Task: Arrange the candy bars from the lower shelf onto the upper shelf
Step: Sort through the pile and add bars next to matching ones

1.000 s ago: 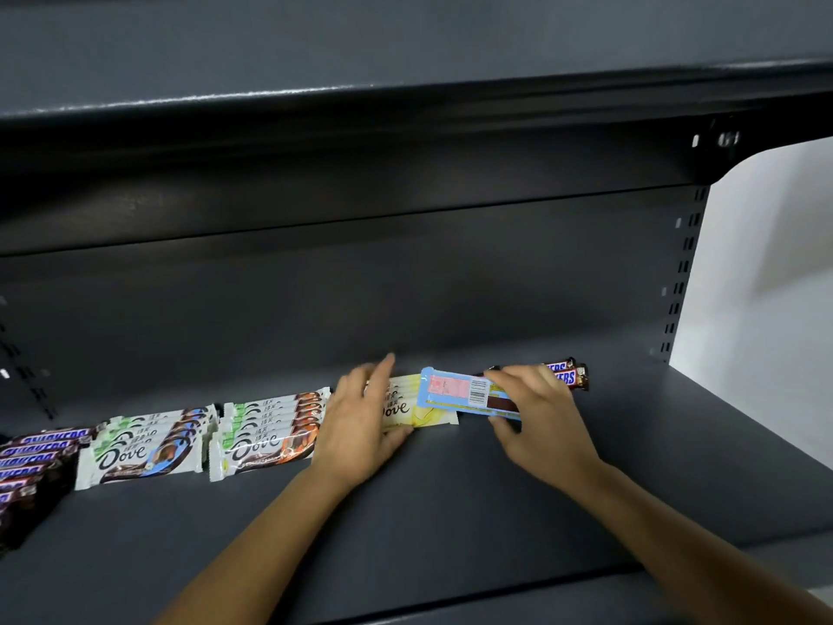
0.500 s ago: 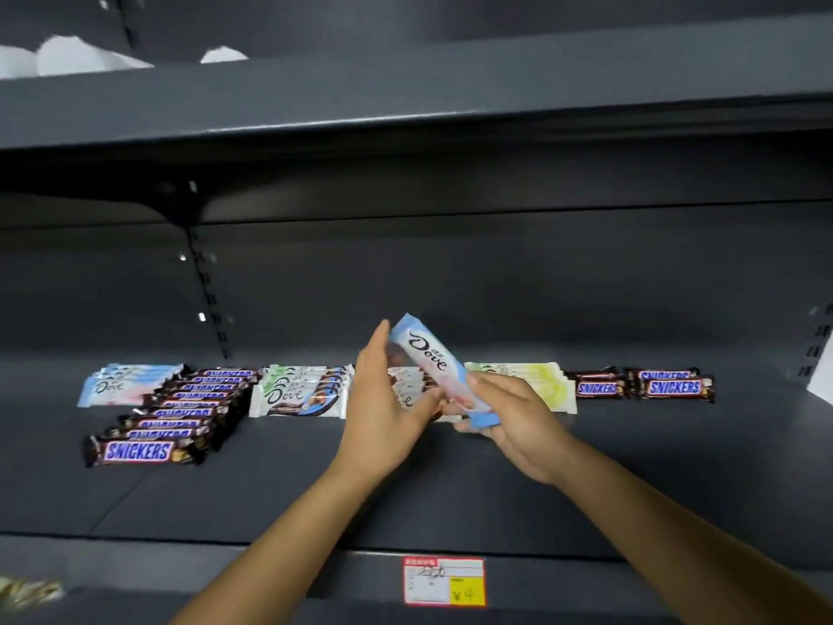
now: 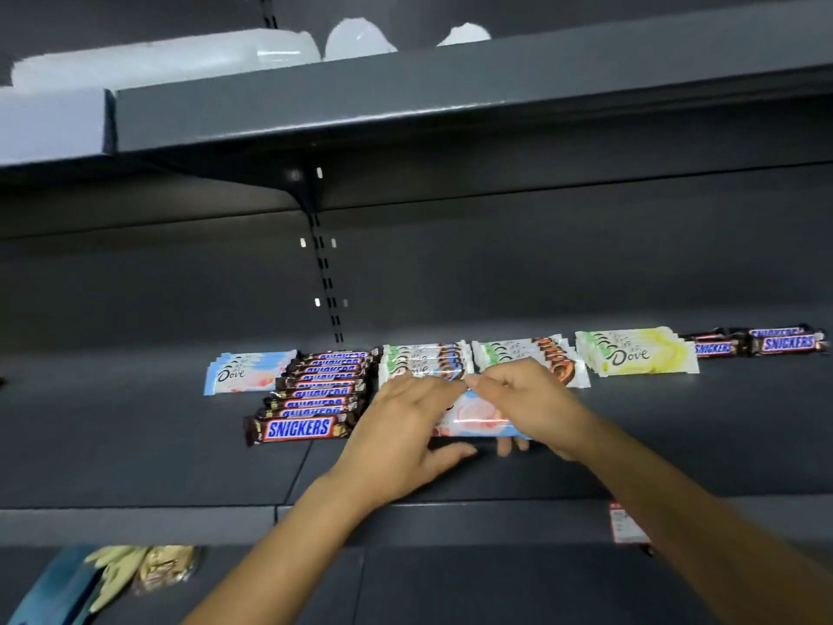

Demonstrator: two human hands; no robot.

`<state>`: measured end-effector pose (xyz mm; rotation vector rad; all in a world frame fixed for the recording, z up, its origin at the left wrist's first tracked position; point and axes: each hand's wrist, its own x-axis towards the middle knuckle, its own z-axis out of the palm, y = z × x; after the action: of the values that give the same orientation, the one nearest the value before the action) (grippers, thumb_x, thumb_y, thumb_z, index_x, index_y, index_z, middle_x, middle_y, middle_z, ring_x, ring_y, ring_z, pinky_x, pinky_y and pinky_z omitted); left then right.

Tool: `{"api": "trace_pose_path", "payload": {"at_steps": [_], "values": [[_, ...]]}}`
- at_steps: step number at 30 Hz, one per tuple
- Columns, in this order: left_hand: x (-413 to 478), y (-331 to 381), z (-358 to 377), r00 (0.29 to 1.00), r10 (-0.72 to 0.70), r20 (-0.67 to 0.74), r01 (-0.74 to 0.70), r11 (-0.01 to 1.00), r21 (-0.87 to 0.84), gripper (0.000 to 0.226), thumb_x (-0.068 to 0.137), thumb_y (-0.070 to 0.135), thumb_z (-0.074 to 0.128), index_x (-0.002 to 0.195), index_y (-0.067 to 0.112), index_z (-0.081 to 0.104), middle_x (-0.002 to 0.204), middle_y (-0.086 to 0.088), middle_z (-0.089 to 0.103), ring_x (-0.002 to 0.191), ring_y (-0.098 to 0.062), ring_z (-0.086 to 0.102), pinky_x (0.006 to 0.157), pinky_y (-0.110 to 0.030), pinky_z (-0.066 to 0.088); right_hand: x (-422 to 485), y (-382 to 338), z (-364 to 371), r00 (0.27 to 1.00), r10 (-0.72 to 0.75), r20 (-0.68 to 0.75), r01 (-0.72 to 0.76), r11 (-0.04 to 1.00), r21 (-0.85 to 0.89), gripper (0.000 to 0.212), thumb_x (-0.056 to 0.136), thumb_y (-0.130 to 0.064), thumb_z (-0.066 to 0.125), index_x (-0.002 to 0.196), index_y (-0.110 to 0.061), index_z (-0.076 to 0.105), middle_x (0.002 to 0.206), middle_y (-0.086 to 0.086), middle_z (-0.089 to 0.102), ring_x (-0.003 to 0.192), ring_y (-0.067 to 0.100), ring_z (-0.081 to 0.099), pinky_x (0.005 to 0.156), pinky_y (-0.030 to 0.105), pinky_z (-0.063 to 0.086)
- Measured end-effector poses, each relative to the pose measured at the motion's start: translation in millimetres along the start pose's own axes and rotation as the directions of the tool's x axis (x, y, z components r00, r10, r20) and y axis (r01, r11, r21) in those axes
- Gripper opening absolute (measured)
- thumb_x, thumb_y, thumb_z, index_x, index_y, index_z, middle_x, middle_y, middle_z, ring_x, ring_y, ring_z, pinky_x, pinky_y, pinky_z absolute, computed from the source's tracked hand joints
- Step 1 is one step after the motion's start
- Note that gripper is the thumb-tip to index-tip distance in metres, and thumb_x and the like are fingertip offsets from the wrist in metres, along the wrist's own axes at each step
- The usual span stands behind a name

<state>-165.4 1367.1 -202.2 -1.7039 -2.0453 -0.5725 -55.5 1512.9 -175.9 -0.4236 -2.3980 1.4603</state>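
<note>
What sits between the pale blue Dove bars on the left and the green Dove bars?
A stack of Snickers bars fills that gap, shown in the head view.

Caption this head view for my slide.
Left hand and right hand hold a light-blue wrapped Dove bar over a dark metal shelf.

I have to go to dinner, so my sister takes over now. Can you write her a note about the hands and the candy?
Hands: both hold one pale blue bar over the shelf. The left hand grips its left end and the right hand curls round its right end.
Done: six piles of bars lie in a row behind.
Left: set this bar down, probably on the pale blue pile at the far left.
</note>
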Motion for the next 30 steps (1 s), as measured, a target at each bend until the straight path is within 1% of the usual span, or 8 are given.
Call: {"api": "trace_pose_path", "payload": {"at_steps": [3, 8, 10, 15, 20, 22, 25, 30], "values": [[-20, -12, -9, 1.0, 0.023, 0.002, -0.023, 0.997, -0.079, 0.049, 0.078, 0.044, 0.057, 0.123, 0.025, 0.052, 0.112, 0.006, 0.062, 0.102, -0.015, 0.055, 0.091, -0.02, 0.033, -2, -2, 26, 1.0, -0.005, -0.003, 0.005, 1.0, -0.013, 0.033, 0.095, -0.03, 0.049, 0.076, -0.007, 0.063, 0.059, 0.007, 0.064, 0.043, 0.025, 0.06, 0.036, 0.023, 0.034], [-38, -38, -15, 0.994, 0.02, 0.111, 0.003, 0.98, -0.201, 0.056, 0.081, 0.035, 0.061, 0.134, 0.028, 0.045, 0.116, 0.007, 0.056, 0.105, -0.01, 0.051, 0.094, -0.023, 0.039, 10, -2, 47, 0.999, 0.001, 0.036, 0.0, 0.999, -0.05, 0.034, 0.095, -0.031, 0.051, 0.08, -0.003, 0.063, 0.063, 0.008, 0.063, 0.045, 0.026, 0.062, 0.036, 0.023, 0.035], [-42, -50, -18, 0.997, 0.01, 0.082, 0.007, 0.981, -0.193, 0.055, 0.081, 0.035, 0.062, 0.133, 0.03, 0.045, 0.12, 0.009, 0.058, 0.107, -0.009, 0.051, 0.096, -0.023, 0.037, 19, -5, 54, 0.998, 0.002, 0.062, 0.0, 0.999, -0.044, 0.033, 0.095, -0.032, 0.05, 0.081, -0.005, 0.063, 0.068, 0.011, 0.063, 0.048, 0.026, 0.064, 0.038, 0.023, 0.036], [-60, -84, -29, 0.995, -0.079, -0.06, 0.072, 0.992, -0.108, 0.047, 0.076, 0.032, 0.066, 0.121, 0.03, 0.052, 0.113, 0.013, 0.062, 0.106, -0.003, 0.052, 0.11, -0.028, 0.024, 37, -22, 81, 0.991, -0.068, 0.116, 0.07, 0.997, -0.015, 0.021, 0.095, -0.031, 0.05, 0.086, -0.017, 0.063, 0.075, -0.002, 0.066, 0.059, 0.02, 0.069, 0.048, 0.024, 0.046], [-78, -143, -50, 0.967, -0.202, -0.157, 0.2, 0.979, -0.03, 0.048, 0.073, 0.019, 0.075, 0.119, 0.019, 0.06, 0.114, 0.006, 0.06, 0.107, -0.009, 0.051, 0.098, -0.029, 0.04, 65, -27, 110, 0.964, -0.266, 0.007, 0.261, 0.94, -0.221, 0.011, 0.092, -0.027, 0.055, 0.097, -0.02, 0.061, 0.062, -0.014, 0.054, 0.056, 0.002, 0.053, 0.063, 0.029, 0.047], [-83, -172, -60, 0.948, -0.268, -0.173, 0.271, 0.963, -0.007, 0.051, 0.072, 0.015, 0.079, 0.12, 0.019, 0.061, 0.109, 0.003, 0.059, 0.102, -0.012, 0.053, 0.088, -0.024, 0.042, 78, -35, 120, 0.95, -0.312, -0.004, 0.295, 0.901, -0.32, 0.02, 0.089, -0.025, 0.058, 0.109, -0.019, 0.06, 0.072, -0.016, 0.057, 0.064, -0.001, 0.054, 0.07, 0.025, 0.048], [-88, -214, -71, 0.933, -0.317, -0.172, 0.328, 0.944, 0.039, 0.051, 0.069, 0.012, 0.081, 0.117, 0.017, 0.064, 0.102, -0.001, 0.063, 0.094, -0.02, 0.054, 0.08, -0.023, 0.04, 104, -49, 143, 0.933, -0.359, 0.006, 0.319, 0.822, -0.471, 0.036, 0.088, -0.027, 0.06, 0.123, -0.021, 0.055, 0.098, -0.01, 0.057, 0.089, 0.006, 0.057, 0.084, 0.03, 0.049], [-99, -279, -69, 0.929, -0.354, -0.111, 0.367, 0.92, 0.136, 0.047, 0.066, 0.012, 0.081, 0.111, 0.014, 0.068, 0.104, -0.004, 0.069, 0.093, -0.031, 0.058, 0.084, -0.031, 0.042, 149, -71, 199, 0.925, -0.379, 0.026, 0.316, 0.729, -0.608, 0.037, 0.089, -0.025, 0.056, 0.125, -0.02, 0.054, 0.12, 0.001, 0.057, 0.113, 0.018, 0.049, 0.095, 0.032, 0.041]]}}
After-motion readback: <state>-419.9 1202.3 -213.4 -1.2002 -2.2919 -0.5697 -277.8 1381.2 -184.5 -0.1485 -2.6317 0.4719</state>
